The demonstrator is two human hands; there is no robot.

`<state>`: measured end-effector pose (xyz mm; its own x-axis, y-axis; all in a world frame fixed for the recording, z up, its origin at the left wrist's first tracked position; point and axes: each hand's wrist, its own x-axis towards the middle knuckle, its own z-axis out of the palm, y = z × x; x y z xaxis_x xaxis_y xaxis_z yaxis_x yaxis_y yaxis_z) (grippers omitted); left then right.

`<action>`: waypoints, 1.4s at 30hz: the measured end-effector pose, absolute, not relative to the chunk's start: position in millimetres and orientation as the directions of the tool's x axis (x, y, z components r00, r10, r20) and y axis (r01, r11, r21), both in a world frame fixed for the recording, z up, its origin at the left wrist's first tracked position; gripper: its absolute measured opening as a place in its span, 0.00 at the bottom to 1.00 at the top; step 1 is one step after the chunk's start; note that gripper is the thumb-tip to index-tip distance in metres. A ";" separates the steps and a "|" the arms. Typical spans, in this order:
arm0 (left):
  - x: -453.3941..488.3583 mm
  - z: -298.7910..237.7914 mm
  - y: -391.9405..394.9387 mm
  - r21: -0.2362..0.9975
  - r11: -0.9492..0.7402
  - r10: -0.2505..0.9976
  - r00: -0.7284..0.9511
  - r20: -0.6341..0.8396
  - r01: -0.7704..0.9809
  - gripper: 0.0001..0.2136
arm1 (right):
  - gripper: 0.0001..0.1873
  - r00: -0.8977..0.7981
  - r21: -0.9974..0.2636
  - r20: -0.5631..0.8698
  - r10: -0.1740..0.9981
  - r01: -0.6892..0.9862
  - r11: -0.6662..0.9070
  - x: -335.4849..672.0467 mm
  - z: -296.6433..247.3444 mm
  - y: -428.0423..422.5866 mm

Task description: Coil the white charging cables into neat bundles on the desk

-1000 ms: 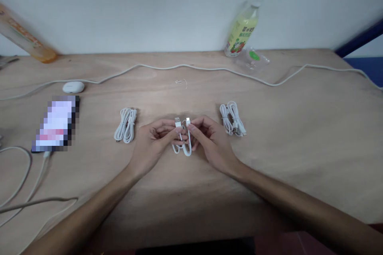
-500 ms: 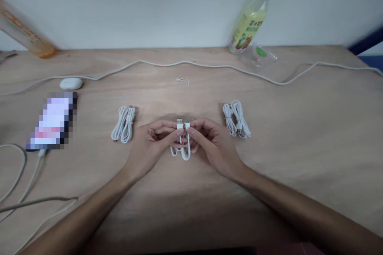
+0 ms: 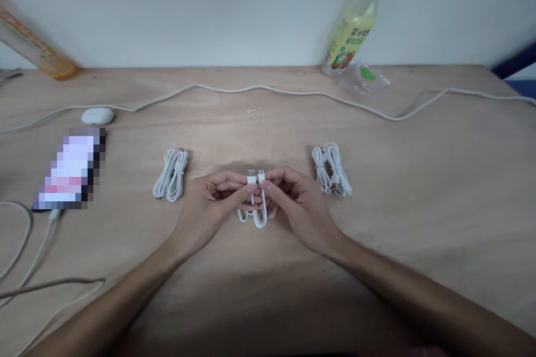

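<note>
Both hands pinch one white USB cable (image 3: 261,222) in front of me, its two plugs side by side and pointing away. My left hand (image 3: 215,201) is closed on the USB-A plug end. My right hand (image 3: 299,201) is closed on the smaller plug end, thumb on its housing. Loops of the cord hang below the fingertips; part of the cord is hidden behind the fingers. Left of my hands lies a tied white cable bundle (image 3: 171,174). Close to my right hand rests another tied white cable bundle (image 3: 330,167), with a USB plug showing.
A long white cord (image 3: 259,87) crosses the wooden table (image 3: 419,189). Short white tie pieces (image 3: 251,112) lie behind my hands. At left are a phone (image 3: 71,170) with a cable plugged in and a white earbud case (image 3: 97,116). Bottles (image 3: 349,39) stand by the wall, near clear plastic wrapping (image 3: 368,78).
My hands and the cable keep almost the same pose, with the plugs slightly lower in view. The whole view has shifted a little; the bundles lie as before.
</note>
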<state>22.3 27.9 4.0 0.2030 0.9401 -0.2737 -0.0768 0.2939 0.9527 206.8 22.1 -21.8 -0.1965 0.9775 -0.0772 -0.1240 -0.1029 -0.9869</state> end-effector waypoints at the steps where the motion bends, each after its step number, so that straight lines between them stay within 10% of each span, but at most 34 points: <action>1: 22.5 4.0 28.0 0.952 0.295 0.940 0.205 -0.273 -0.086 0.07 | 0.11 -0.196 -0.986 -0.073 0.978 -0.130 -0.100 206.7 -21.5 22.1; 42: 23.7 6.8 28.7 0.932 0.330 0.935 0.192 -0.299 -0.152 0.11 | 0.10 -0.190 -0.987 -0.080 0.978 -0.125 -0.105 206.7 -21.6 20.0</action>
<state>23.7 28.7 6.8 0.1916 0.9347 -0.2995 -0.1517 0.3297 0.9318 206.7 20.0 -21.6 -0.1904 0.9785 -0.0797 -0.1249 -0.1046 -0.9866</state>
